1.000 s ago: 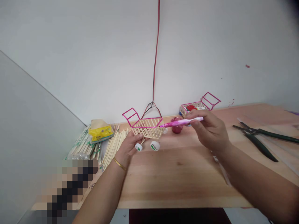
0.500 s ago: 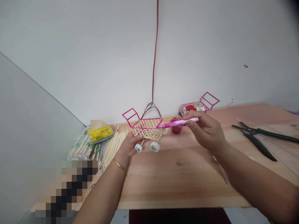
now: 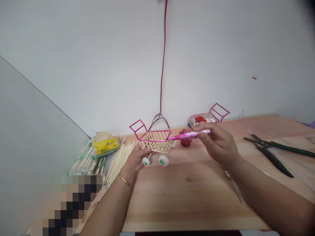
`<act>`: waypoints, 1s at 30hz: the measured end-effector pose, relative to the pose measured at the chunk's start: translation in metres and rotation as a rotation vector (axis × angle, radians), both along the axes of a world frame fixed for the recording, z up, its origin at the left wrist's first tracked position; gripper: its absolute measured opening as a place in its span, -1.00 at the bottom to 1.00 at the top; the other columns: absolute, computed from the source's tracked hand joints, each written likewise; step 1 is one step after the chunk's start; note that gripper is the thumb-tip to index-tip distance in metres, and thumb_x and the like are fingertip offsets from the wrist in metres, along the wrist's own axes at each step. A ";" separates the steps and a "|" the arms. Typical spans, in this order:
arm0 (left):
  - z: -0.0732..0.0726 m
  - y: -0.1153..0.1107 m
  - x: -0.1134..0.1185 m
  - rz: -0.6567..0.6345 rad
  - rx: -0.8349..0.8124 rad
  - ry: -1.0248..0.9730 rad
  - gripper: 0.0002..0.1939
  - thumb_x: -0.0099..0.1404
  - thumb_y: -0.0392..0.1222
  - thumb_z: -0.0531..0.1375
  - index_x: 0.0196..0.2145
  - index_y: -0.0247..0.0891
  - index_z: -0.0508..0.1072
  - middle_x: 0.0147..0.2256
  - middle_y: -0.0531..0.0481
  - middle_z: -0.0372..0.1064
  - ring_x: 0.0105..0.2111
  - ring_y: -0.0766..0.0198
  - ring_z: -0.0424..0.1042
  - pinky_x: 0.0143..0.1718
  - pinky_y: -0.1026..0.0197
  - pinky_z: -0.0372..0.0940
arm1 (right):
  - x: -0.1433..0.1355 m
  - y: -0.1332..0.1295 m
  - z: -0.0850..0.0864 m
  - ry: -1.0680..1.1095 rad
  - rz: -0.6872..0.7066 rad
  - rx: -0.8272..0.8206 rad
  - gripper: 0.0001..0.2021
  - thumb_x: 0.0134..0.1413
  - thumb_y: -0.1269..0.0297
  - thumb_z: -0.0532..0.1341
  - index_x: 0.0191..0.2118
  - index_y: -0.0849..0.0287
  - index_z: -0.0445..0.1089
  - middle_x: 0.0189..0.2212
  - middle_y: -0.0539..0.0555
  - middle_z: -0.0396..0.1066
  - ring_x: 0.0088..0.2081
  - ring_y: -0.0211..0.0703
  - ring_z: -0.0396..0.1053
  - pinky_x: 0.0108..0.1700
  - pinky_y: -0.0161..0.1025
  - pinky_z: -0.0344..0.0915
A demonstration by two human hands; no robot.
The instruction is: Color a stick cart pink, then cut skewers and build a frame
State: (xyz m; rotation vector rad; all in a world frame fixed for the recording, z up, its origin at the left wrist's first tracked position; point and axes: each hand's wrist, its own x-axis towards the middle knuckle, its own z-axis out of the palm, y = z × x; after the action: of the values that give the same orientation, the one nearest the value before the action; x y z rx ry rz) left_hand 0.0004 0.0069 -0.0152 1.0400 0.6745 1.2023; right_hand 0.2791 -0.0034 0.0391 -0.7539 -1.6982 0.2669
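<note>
A small cart of thin wooden sticks (image 3: pixel 155 146), with a pink top rim, a pink handle frame and white bottle-cap wheels, is held up by my left hand (image 3: pixel 137 157). My left fingers close round its lower left side, the fingertips partly hidden beneath it. Between the thumb and fingers of my right hand (image 3: pixel 216 139) is a slim white brush (image 3: pixel 192 134), stained pink along its front. Its tip meets or nearly meets the cart's right upper corner. Just behind the brush stands a small jar of dark pink paint (image 3: pixel 185 141).
A second pink-rimmed stick cart (image 3: pixel 202 118) with red and white things inside stands by the wall. Green-handled cutters (image 3: pixel 270 146) lie at right. Loose sticks (image 3: pixel 120 160) and a yellow packet (image 3: pixel 105 146) on bundled sticks are at left. A red-black cable (image 3: pixel 163 65) runs down the wall.
The brush tip has moved slightly right along the cart's near rim to its right corner. The whole scene sits a little lower because the camera has tilted up. Both hands keep their hold.
</note>
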 end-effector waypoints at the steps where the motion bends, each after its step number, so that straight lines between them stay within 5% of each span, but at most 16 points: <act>1: 0.000 0.000 0.000 0.005 0.004 0.002 -0.68 -0.06 -0.17 0.41 -0.36 -0.33 0.43 -0.45 0.00 0.38 -0.45 0.33 0.35 -0.34 0.25 0.25 | 0.000 -0.001 0.000 -0.001 0.009 0.006 -0.91 0.18 0.23 0.15 -0.22 0.02 0.38 -0.36 0.02 0.45 -0.30 -0.13 0.43 -0.30 -0.20 0.34; 30: 0.000 0.004 -0.001 0.076 0.029 0.090 -0.67 -0.03 -0.21 0.39 -0.32 -0.36 0.42 -0.47 0.03 0.39 -0.47 0.36 0.36 -0.38 0.30 0.24 | 0.000 0.000 0.004 -0.171 0.073 0.137 -0.88 0.13 0.37 0.17 -0.20 0.06 0.34 -0.36 0.04 0.42 -0.31 -0.16 0.39 -0.26 -0.18 0.30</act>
State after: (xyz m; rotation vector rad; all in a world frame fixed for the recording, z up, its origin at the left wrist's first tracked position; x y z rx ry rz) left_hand -0.0005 0.0109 -0.0151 1.1066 0.7744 1.2391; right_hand 0.2791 -0.0036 0.0430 -0.6288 -1.8877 0.1373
